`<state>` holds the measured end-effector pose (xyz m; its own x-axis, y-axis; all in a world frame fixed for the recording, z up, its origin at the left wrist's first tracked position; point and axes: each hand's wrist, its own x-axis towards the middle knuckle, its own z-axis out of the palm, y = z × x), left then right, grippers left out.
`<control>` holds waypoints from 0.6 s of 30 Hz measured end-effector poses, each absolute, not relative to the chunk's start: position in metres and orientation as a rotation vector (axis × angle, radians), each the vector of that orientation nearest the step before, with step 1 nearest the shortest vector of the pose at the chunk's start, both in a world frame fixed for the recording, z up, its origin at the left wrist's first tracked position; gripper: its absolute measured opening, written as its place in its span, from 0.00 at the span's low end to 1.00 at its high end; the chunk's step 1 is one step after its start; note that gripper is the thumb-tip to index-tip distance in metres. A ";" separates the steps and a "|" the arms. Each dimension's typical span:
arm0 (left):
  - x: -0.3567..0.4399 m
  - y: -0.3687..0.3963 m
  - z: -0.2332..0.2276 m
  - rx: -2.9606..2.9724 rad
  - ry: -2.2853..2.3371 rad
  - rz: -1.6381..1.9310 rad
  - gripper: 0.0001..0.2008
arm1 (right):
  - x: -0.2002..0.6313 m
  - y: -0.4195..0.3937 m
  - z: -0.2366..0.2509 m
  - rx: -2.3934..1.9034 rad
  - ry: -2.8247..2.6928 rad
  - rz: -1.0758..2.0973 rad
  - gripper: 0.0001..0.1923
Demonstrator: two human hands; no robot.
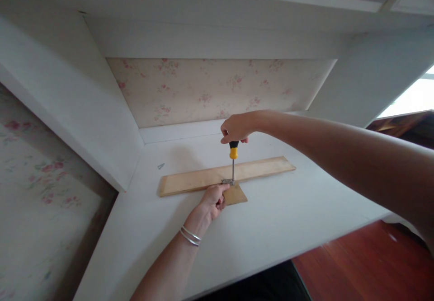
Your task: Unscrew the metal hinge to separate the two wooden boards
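Observation:
My right hand (238, 128) is wrapped round the handle of a screwdriver (233, 152) with a black and yellow grip. The screwdriver stands upright, its tip down on a small metal hinge (228, 181). That hinge lies where a long wooden board (193, 179) meets a small wooden piece (236, 195). With its fingers curled, my left hand (213, 199) grips the left edge of the small piece, one fingertip against the hinge. The screw under the tip is too small to make out.
The boards lie on a white desk (288, 215). A small grey, triangular thing (161, 166) lies left of the long board. White panels (71, 79) close in both sides, and a shelf (210, 2) overhangs the desk. Red flooring (356, 260) shows below right.

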<state>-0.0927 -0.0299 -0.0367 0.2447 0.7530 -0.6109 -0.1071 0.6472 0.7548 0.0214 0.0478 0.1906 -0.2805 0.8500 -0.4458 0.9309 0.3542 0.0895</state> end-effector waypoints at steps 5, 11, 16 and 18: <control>-0.092 -0.030 -0.034 0.575 1.207 0.631 0.15 | 0.027 0.045 0.194 1.482 2.290 -0.267 0.25; -0.094 -0.030 -0.035 0.570 1.183 0.619 0.14 | 0.027 0.049 0.193 1.605 2.152 -0.242 0.23; -0.094 -0.029 -0.037 0.559 1.186 0.617 0.14 | 0.030 0.049 0.193 1.532 2.221 -0.311 0.19; -0.094 -0.028 -0.038 0.590 1.177 0.637 0.14 | 0.030 0.047 0.195 1.519 2.251 -0.331 0.20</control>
